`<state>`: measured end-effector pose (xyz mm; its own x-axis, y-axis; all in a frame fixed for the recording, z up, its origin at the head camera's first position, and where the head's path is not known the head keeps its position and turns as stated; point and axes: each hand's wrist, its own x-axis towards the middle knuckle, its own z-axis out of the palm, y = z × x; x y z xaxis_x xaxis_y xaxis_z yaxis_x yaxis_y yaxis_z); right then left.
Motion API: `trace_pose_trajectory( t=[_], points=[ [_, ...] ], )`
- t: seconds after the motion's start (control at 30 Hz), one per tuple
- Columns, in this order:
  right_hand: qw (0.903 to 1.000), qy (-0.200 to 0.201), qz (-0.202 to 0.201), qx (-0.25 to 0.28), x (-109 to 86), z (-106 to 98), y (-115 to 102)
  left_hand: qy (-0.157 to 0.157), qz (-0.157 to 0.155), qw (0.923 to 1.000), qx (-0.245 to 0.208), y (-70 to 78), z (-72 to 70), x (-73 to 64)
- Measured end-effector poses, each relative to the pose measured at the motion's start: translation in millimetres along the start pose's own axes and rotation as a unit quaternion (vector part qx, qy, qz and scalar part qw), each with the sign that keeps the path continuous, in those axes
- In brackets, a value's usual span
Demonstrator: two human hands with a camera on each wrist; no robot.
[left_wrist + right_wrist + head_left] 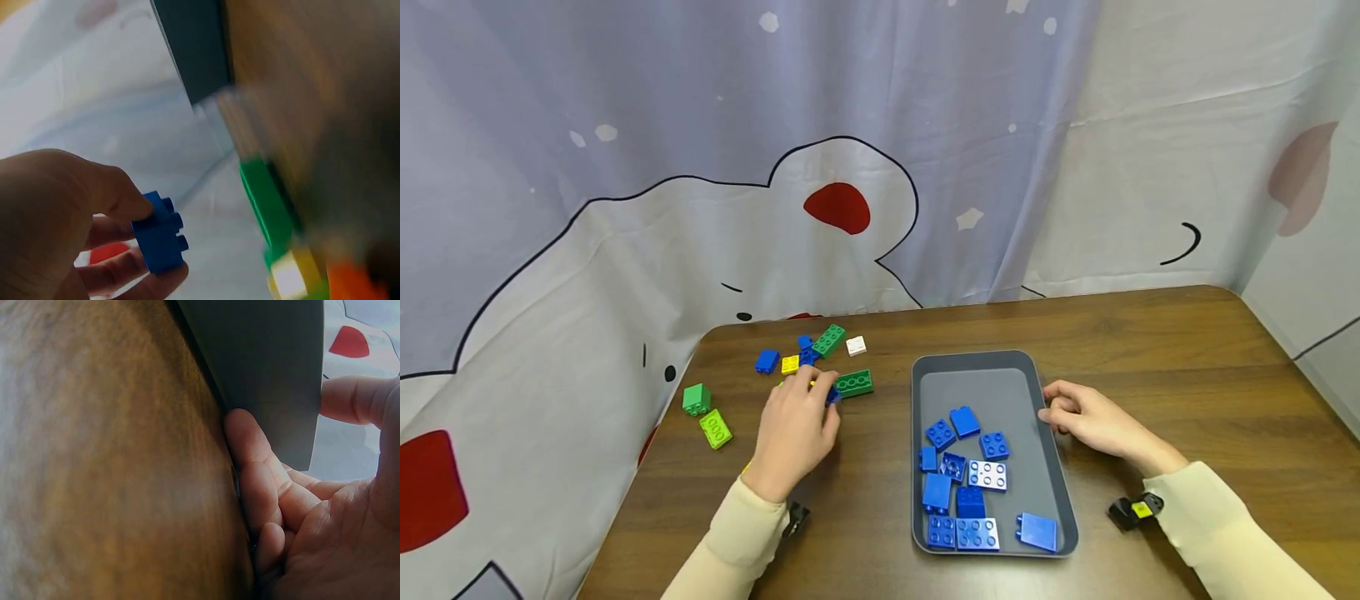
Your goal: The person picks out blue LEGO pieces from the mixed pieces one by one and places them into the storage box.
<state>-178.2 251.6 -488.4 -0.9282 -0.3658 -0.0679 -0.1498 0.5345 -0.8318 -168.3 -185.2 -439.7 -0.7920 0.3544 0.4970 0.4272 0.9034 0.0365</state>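
Note:
My left hand (793, 433) is over the scattered bricks at the table's left side. Between its thumb and fingers it pinches a blue toy brick (159, 244), studs pointing away from the palm in the left wrist view. A green brick (854, 383) lies just beyond the fingertips. At the right, my right hand (1093, 423) holds the side of the grey tray (977, 360). Its fingers lie against the outer wall and its thumb is at the rim, as the right wrist view shows. Several blue bricks (988, 475) lie inside the tray, mostly in its near half.
Behind the left hand lie another green brick (830, 342), a white brick (856, 346), a yellow brick (790, 364) and a blue brick (767, 361). Farther left are a green brick (696, 399) and a lime brick (716, 429). A curtain (985, 150) hangs behind the wooden table (1150, 350).

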Motion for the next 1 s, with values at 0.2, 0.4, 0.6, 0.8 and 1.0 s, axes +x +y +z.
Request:
trace_pose_trajectory(
  t=[0.2,0.4,0.6,0.8,1.0],
  points=[
    [0.9999,0.005,-0.002,-0.015,-0.3,0,0,-0.064,0.064,0.9938,-0.065,47.3,2.3,1.8],
    [0.9998,0.009,0.001,-0.019,-0.1,0,2,-0.110,0.109,0.9828,-0.100,85.3,0.3,5.1],
    [0.9998,0.007,-0.001,-0.017,0.9,1,2,-0.112,0.148,0.9763,-0.112,109.8,2.6,2.8],
    [0.9999,0.005,-0.004,-0.012,3.1,1,0,-0.106,0.175,0.9722,-0.115,125.4,7.0,-0.2],
    [0.9999,0.004,-0.007,-0.009,0.6,1,3,-0.123,0.200,0.9628,-0.134,139.6,11.2,-5.5]
  ],
)
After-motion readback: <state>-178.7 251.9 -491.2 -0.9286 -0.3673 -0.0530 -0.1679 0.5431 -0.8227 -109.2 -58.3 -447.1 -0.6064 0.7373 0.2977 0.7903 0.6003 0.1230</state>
